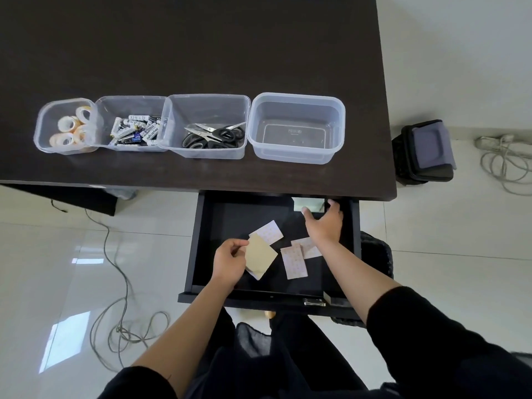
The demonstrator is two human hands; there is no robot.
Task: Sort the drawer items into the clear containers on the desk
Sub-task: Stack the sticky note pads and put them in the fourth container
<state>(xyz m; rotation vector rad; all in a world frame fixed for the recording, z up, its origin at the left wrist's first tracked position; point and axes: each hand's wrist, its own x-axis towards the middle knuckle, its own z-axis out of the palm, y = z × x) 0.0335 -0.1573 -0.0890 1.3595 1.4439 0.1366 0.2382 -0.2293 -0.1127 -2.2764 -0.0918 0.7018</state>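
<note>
Gathering sheets from the drawer (201, 240)

My left grip (229, 262) pinches tan sheets (260, 254) for stacking; my right grip (324, 221), fingers spread, reaches the green pad (308, 203) just beyond.

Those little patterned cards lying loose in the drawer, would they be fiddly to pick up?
Probably. The patterned cards lie flat on the drawer floor, so an edge must be lifted first. They look thin and light, likely bendy. The left hand already pinches a tan card easily.
</note>
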